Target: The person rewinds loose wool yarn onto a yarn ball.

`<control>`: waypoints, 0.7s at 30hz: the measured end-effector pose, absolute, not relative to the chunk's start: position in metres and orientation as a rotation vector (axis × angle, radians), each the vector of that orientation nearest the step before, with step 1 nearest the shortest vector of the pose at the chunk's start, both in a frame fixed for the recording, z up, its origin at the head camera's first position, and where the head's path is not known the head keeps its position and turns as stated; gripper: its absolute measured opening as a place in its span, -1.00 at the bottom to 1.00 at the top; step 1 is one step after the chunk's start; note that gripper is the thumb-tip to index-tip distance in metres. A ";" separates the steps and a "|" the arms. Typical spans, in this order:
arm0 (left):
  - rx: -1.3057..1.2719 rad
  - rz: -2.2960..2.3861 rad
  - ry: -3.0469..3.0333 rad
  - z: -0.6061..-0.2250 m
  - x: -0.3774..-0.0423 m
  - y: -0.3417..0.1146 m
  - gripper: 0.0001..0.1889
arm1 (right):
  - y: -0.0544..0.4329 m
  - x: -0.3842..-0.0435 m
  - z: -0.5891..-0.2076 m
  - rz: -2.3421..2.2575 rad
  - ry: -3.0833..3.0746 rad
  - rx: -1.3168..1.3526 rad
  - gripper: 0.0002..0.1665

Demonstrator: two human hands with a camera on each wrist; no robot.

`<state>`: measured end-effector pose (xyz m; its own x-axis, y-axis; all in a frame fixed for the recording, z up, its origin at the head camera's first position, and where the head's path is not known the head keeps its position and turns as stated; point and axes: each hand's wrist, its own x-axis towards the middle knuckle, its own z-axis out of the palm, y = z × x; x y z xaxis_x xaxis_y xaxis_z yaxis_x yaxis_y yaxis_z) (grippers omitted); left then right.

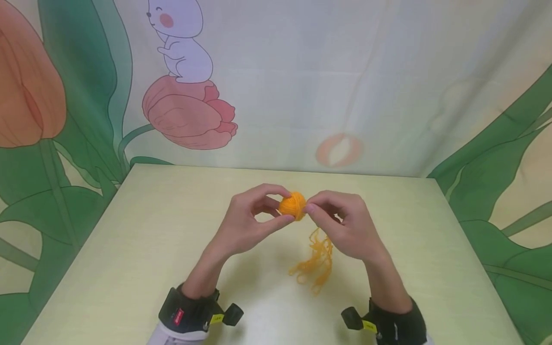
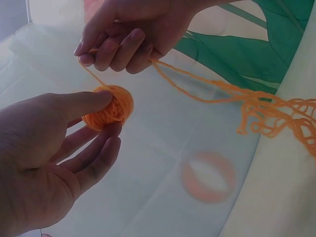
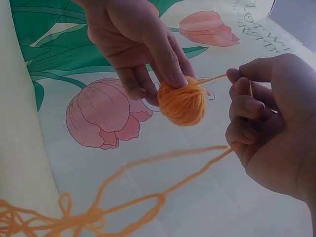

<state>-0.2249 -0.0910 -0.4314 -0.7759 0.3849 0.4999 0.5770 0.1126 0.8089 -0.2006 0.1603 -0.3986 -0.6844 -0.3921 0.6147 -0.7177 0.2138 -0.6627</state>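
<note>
A small orange ball of yarn (image 1: 292,207) is held up over the table between the thumb and fingers of my left hand (image 1: 252,215). Just right of it, my right hand (image 1: 347,220) pinches the strand between thumb and forefinger, its other fingers curled. In the right wrist view a short taut strand (image 3: 213,78) runs from the ball (image 3: 182,104) to those fingertips. Out of the lower side of the right hand more yarn trails down to a loose, looped tangle (image 1: 316,263), which shows in the left wrist view as a tangle (image 2: 266,111) at the right.
The pale yellow table (image 1: 142,230) stretches around and below both hands. Behind it hangs a white curtain (image 1: 280,96) printed with tulips, leaves and a cartoon animal. Each wrist wears a black strap (image 1: 189,311) with a small camera.
</note>
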 end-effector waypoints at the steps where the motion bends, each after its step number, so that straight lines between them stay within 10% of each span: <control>1: -0.985 -1.737 -2.223 -0.431 -0.224 -0.091 -0.56 | 0.161 -0.201 -0.399 1.469 -2.164 1.033 -0.79; 21: -1.271 -2.018 -2.132 -0.424 -0.216 -0.093 -0.50 | 0.162 -0.222 -0.418 1.713 -2.106 0.957 -0.89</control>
